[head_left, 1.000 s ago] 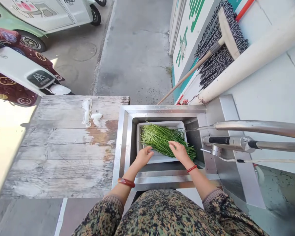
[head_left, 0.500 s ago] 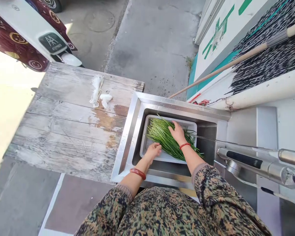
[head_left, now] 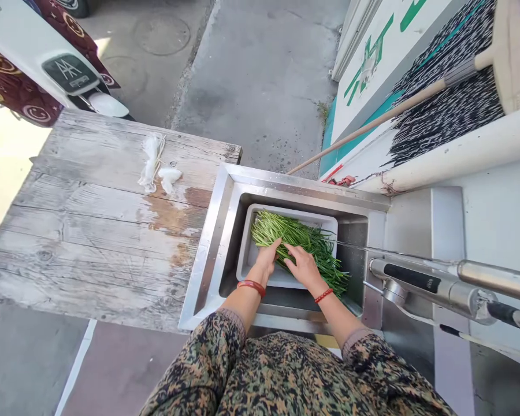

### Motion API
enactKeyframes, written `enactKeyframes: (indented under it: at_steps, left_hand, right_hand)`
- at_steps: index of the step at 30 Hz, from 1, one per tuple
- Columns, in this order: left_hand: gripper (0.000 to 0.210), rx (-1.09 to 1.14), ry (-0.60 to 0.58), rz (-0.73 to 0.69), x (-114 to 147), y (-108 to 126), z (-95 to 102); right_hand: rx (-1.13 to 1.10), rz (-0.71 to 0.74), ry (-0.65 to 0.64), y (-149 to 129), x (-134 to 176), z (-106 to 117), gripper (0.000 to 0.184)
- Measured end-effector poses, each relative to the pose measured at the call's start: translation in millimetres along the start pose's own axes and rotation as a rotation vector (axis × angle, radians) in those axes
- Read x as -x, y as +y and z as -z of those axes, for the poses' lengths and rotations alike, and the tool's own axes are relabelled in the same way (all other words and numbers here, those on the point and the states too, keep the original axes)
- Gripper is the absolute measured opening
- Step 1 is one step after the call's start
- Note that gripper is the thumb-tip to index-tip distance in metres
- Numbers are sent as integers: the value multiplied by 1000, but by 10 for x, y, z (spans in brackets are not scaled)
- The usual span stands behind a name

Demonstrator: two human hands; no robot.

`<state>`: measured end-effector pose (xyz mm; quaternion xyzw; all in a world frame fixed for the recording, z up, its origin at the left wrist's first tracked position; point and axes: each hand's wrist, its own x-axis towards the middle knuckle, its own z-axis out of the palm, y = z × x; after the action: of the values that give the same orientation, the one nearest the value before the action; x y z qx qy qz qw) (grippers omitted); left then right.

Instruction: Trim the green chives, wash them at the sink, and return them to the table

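A bunch of green garlic chives (head_left: 281, 227) lies in a pale grey tray (head_left: 246, 254) set inside the steel sink (head_left: 219, 242). Its pale stems point left, and the dark leafy ends hang over the tray's near right side. My left hand (head_left: 266, 257), with a red bangle at the wrist, has its fingers closed on the near edge of the stems; its fingertips are partly hidden. Close by on the right, my right hand (head_left: 305, 267), wearing a red beaded bracelet, rests against the chives with thumb and forefinger apart. A thin stream of water (head_left: 351, 245) runs onto the leaves.
The steel faucet (head_left: 416, 277) reaches in from the right. A weathered wooden table (head_left: 91, 231) adjoins the sink on the left, with crumpled white plastic (head_left: 151, 162) on it. Beyond the sink leans a mop with a wooden handle (head_left: 372, 120). A white scooter (head_left: 65, 69) stands far left.
My right hand has moved from the top of the chives back toward me. My left hand has moved in onto the stems. The leafy ends are spread wider, and the view has shifted slightly.
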<state>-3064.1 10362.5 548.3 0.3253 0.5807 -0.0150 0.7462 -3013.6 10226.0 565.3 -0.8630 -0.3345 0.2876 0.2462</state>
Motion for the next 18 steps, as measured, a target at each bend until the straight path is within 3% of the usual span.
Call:
enactKeyframes:
  at_steps: [3,5,11,14,18]
  left_hand:
    - [44,10,41,-24,-34,0,34]
    - [42,24,62,-48,-37,-21,66]
    - [43,121,56,-66,9,-113,28]
    - [40,174,25,-48,91,-106,-32]
    - [48,204,-182,-91,327,-54,-161]
  right_hand:
    - [-65,-1,122,114,-200,206,40]
    - [-109,6,166,156,-423,228,42]
    - [-62,-143,19,94,-952,-105,55]
    - [-87,-178,-36,82,-822,-189,52]
    - [-281,-42,145,185,-321,-27,50]
